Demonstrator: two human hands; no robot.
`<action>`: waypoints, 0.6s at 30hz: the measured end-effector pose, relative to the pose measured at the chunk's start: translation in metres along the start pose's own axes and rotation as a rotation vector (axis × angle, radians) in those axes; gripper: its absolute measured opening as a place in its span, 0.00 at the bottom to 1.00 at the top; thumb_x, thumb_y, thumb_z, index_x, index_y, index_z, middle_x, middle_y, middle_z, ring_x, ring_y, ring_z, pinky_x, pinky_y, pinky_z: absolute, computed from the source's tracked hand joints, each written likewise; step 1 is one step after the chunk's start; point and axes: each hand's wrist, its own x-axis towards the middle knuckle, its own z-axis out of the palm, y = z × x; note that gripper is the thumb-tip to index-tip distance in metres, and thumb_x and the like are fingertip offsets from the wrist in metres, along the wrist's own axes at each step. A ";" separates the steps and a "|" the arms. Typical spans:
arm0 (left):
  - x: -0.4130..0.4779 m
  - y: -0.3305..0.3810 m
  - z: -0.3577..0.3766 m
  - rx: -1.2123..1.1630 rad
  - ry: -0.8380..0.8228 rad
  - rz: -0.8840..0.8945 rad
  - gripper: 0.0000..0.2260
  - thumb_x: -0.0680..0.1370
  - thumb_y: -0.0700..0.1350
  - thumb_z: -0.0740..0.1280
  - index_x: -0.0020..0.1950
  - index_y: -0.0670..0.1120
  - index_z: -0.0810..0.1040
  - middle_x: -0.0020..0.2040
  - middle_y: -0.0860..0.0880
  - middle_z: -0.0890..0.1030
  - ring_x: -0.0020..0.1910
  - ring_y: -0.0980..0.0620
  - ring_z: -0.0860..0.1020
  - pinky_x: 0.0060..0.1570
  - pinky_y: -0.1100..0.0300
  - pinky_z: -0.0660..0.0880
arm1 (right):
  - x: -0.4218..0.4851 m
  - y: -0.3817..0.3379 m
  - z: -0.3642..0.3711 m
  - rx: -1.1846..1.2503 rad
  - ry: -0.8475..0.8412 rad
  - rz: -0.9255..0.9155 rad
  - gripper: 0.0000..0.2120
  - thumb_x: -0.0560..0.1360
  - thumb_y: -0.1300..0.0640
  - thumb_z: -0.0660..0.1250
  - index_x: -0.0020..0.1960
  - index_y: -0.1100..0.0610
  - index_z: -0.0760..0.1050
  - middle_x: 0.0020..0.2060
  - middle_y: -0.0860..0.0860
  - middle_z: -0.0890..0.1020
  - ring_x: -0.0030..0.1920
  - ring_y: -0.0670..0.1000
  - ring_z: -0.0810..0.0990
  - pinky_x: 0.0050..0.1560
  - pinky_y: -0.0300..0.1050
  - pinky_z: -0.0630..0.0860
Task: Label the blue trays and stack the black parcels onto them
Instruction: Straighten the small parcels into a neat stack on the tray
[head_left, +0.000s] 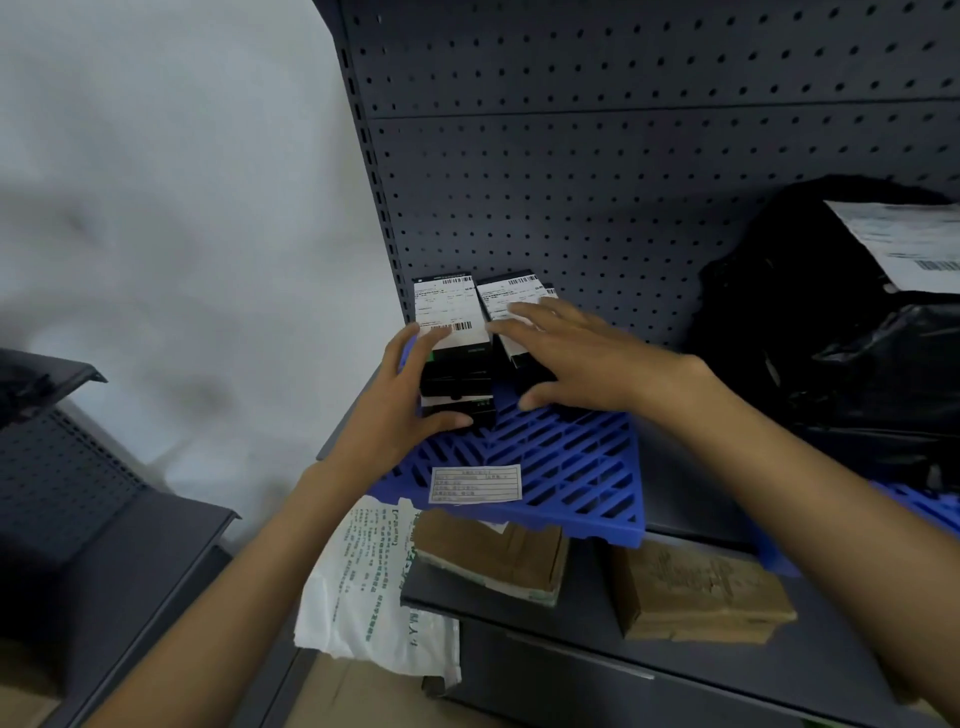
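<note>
A dark grey pegboard (571, 182) backs the shelf (691, 467), with a pale wall to the left. The tray (571, 467) lies on the shelf, its label (475, 484) stuck near the front edge. Two stacks of black parcels stand at its back-left corner, just ahead of both hands, with their long sides running back toward the pegboard. The left hand (395, 405) clasps the left stack (457, 343), fingers at the top edge and thumb against a lower box. The right hand (576, 358) is spread wide, its fingers laid fairly straight over the right stack (506, 296). Its thumb is low at the stack's front. The next move looks like squaring the two stacks together.
</note>
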 end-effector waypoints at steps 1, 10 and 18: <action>-0.001 0.000 0.000 -0.017 -0.019 -0.026 0.41 0.70 0.51 0.76 0.78 0.51 0.58 0.78 0.48 0.54 0.74 0.47 0.64 0.69 0.51 0.68 | 0.006 -0.007 0.001 -0.001 0.028 -0.042 0.40 0.77 0.44 0.67 0.80 0.45 0.47 0.80 0.49 0.48 0.79 0.54 0.45 0.76 0.51 0.49; 0.005 0.008 0.018 -0.116 0.035 -0.056 0.36 0.71 0.44 0.76 0.75 0.50 0.63 0.78 0.48 0.55 0.72 0.46 0.67 0.66 0.48 0.72 | 0.036 0.003 0.005 0.074 0.004 -0.056 0.26 0.82 0.48 0.60 0.78 0.47 0.58 0.76 0.46 0.63 0.74 0.53 0.61 0.71 0.51 0.63; 0.015 0.022 0.040 -0.097 0.051 -0.035 0.35 0.72 0.45 0.76 0.75 0.53 0.64 0.78 0.50 0.55 0.67 0.46 0.71 0.60 0.46 0.76 | 0.011 0.023 -0.001 0.177 0.068 -0.041 0.22 0.83 0.51 0.56 0.76 0.52 0.63 0.74 0.48 0.66 0.73 0.51 0.64 0.72 0.52 0.64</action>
